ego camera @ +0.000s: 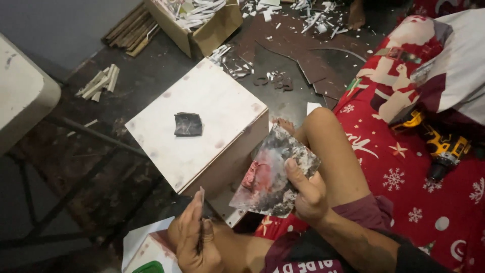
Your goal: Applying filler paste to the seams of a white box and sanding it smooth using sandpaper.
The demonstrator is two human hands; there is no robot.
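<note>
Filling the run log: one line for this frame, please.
left hand: holds thin dark tool | right hand: holds smeared board | white box: dark scrap on top | drill: on red blanket

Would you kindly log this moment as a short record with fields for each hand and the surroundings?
Right hand: holds a stained, flat mixing board smeared with pinkish putty
Left hand: grips a thin dark tool, blade hidden
Work piece: pale square wooden box, small dark sandpaper scrap lying on top
Nearby: yellow cordless drill on red patterned cloth; cardboard box of offcuts beyond
</note>
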